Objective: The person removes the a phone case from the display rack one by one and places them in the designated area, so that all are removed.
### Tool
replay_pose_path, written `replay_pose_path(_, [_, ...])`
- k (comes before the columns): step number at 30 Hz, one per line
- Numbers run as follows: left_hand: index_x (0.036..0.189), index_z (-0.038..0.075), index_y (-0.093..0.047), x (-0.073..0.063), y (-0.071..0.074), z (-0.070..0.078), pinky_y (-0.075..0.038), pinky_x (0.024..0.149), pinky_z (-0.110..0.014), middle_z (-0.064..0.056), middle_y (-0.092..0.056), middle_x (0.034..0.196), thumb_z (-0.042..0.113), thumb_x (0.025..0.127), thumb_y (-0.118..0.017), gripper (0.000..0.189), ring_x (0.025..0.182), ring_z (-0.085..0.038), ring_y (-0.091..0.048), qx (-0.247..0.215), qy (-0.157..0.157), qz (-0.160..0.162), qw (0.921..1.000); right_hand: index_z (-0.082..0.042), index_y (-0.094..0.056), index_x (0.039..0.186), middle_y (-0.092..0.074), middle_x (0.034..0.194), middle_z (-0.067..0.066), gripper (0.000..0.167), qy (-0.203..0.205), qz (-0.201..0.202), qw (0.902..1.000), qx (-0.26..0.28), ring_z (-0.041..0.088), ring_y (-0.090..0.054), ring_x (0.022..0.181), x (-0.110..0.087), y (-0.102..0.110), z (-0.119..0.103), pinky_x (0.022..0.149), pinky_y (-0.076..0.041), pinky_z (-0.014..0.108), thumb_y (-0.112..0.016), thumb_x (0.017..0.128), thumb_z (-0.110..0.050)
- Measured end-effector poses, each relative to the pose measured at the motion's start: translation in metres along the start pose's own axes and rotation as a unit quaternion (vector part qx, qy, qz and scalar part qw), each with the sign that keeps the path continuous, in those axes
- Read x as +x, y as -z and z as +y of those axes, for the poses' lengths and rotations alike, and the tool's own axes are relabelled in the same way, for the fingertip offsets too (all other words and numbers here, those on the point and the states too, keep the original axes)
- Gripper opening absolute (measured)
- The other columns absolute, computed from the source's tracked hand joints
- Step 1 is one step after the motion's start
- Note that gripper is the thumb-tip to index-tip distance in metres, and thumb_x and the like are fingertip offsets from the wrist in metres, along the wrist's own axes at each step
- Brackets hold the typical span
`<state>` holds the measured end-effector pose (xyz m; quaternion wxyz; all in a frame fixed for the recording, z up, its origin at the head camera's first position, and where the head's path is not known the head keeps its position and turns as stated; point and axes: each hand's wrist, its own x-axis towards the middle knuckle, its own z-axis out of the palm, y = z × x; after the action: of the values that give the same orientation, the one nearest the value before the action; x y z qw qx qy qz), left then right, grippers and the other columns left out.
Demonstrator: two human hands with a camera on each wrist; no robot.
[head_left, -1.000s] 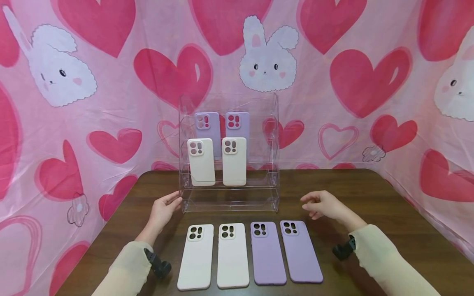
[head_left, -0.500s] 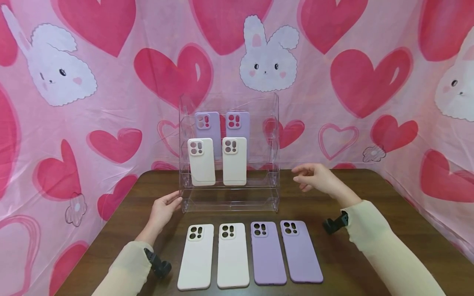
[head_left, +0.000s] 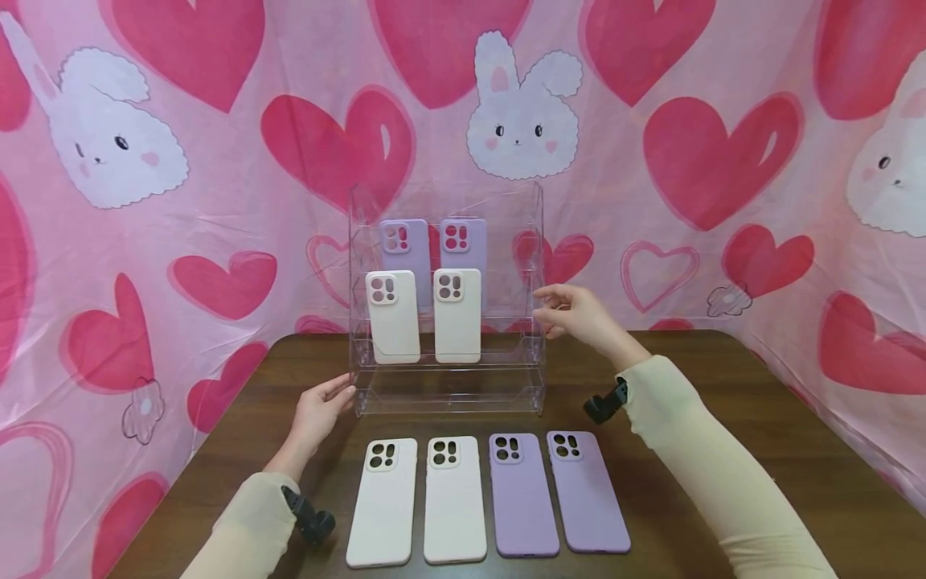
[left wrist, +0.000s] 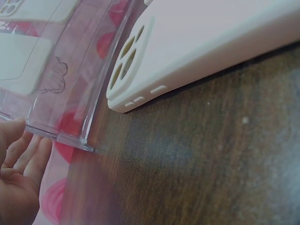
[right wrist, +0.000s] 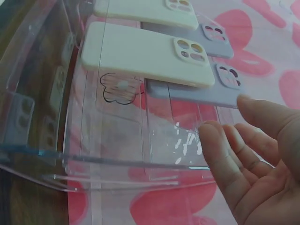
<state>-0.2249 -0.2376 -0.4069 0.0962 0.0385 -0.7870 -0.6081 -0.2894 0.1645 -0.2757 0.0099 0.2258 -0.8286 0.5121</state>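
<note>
Evidently, everything is centring on a clear acrylic tiered display stand (head_left: 506, 366), which is standing upright on the table towards 12 o'clock. Two cream-white rectangular phone cases (head_left: 457, 322) are leaning in one tier, and two pale lilac phone cases (head_left: 473, 253) are sitting behind and above them. All four are standing left of centre, towards 9 o'clock.

Uneven side pressure would probably be the main risk: one hand pushing harder could be skewing or tipping the stand, and a jolt might be shaking the upright cases loose. Pulling it towards 6 o'clock could also be knocking the flat row there: two loose cream-white cases (head_left: 456, 511) and two loose lilac cases (head_left: 526, 507).

At the stand's 8 o'clock, the left hand (head_left: 321, 406) is resting low at its side edge, fingers fairly straight, thumb separate; how firmly it is pressing cannot be told. At 3 o'clock, the right hand (head_left: 579, 314) is hovering higher beside the side panel, thumb and fingers apart, nothing between them; contact is unclear. The left forearm is slanting in from 7 o'clock, the right from 5.

Underneath, a dark brown wood-grain table (head_left: 651, 523) is supporting everything.
</note>
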Motion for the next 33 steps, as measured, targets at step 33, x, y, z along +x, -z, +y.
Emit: replay_pose_path(33, [0.127, -0.011, -0.046, -0.001, 0.000, -0.001, -0.053, 0.081, -0.027, -0.025, -0.048, 0.126, 0.003, 0.093, -0.052, 0.038, 0.109, -0.036, -0.053, -0.004, -0.009, 0.003, 1.0000, -0.007, -0.043, 0.136, -0.046, 0.128, 0.021, 0.058, 0.016, 0.022, 0.9993, 0.027, 0.034, -0.050, 0.110, 0.061, -0.053, -0.019, 0.080, -0.054, 0.044, -0.069, 0.083, -0.011])
